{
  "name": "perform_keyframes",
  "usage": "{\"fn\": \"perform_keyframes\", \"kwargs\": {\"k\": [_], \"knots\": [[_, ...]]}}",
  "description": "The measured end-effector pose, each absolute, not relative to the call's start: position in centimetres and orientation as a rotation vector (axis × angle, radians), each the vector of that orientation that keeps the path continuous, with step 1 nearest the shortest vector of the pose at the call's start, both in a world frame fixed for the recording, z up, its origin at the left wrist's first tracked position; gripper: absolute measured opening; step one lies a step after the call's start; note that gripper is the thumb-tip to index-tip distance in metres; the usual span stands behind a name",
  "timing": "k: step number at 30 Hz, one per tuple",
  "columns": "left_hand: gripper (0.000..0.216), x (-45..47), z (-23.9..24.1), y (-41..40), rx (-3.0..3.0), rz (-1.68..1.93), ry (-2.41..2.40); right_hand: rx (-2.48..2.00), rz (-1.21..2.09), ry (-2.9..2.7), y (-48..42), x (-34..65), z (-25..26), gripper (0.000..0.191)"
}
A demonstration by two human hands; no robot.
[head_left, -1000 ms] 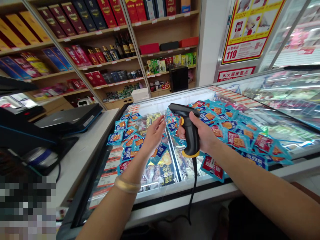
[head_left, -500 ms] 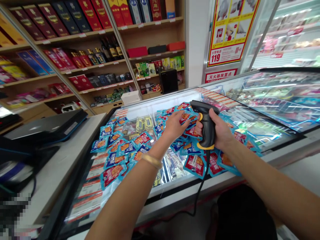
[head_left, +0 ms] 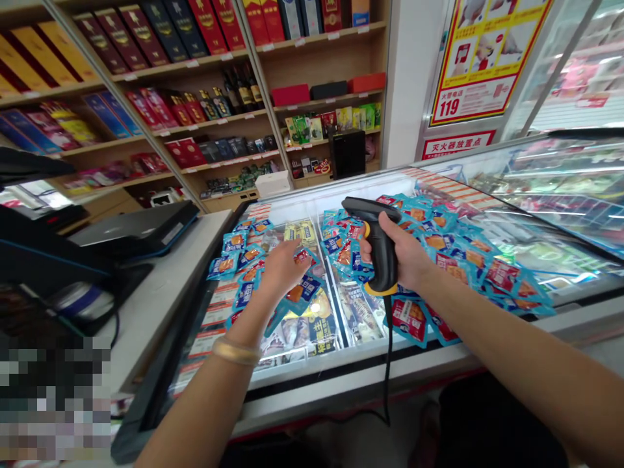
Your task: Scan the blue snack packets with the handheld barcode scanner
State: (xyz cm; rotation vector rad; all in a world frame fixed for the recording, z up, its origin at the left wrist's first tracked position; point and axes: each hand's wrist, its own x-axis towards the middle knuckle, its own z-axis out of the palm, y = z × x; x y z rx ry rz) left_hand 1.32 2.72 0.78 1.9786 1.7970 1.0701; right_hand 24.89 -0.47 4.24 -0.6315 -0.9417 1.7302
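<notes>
Barcode scanner (head_left: 377, 253) stood upright above the chest freezer (head_left: 341, 370), the right hand (head_left: 404, 257) clenched round its grip. Its head tipped toward snack packets (head_left: 458, 260) strewn on the lid. The left hand (head_left: 283, 266) rested on them, fingers loose and spread.

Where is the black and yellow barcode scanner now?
In the head view, right of centre: the right hand grips the black and yellow barcode scanner above blue snack packets on the glass-topped freezer.
</notes>
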Motion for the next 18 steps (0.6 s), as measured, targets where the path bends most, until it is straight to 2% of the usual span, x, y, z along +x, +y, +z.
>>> {"fn": "perform_keyframes", "kwargs": {"k": [8, 15, 18], "knots": [[0.044, -0.7, -1.7, 1.8, 1.801, 1.175, 1.673, -0.654, 1.872, -0.945, 0.7, 19.5, 2.2, 0.048], [0.065, -0.3, -1.4, 1.8, 2.1, 0.913, 1.945, -0.723, 1.911, -0.971, -0.1, 19.6, 1.2, 0.049], [0.067, -0.5, -1.5, 1.8, 2.059, 0.978, 1.964, -0.699, 1.933, -0.995, -0.5, 19.6, 1.5, 0.049]]}}
